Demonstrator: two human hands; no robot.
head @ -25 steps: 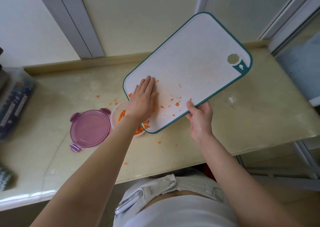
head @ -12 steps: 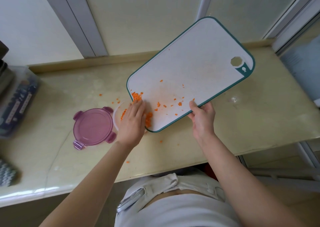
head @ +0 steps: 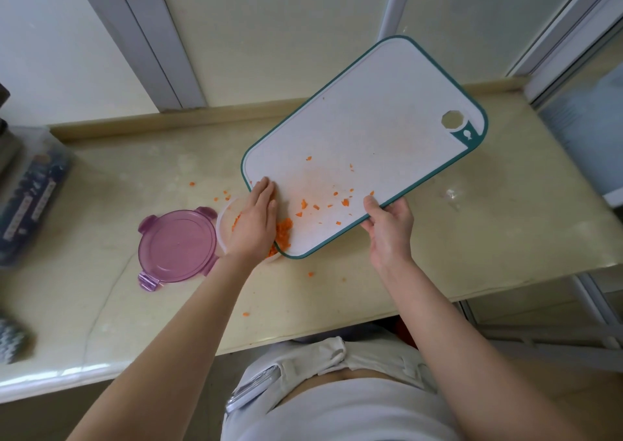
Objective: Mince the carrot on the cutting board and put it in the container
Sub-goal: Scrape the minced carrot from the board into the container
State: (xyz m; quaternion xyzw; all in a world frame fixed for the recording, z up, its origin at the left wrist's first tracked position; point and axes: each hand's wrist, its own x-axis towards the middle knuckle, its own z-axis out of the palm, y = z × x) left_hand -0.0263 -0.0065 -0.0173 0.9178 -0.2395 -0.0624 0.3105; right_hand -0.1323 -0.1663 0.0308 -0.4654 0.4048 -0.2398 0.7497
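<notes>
Our right hand (head: 391, 226) gripped the board (head: 364, 137), tilted over the container (head: 222, 228), so our flat left hand (head: 256, 225) could push carrot (head: 284, 233) in.

left hand (head: 254, 220): flat, fingers straight | right hand (head: 391, 230): thumb and curled fingers pinching

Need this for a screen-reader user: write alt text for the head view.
The right hand holds a white cutting board over a clear container while the flat left hand pushes minced carrot in. A purple lid lies beside it on the counter.
</notes>
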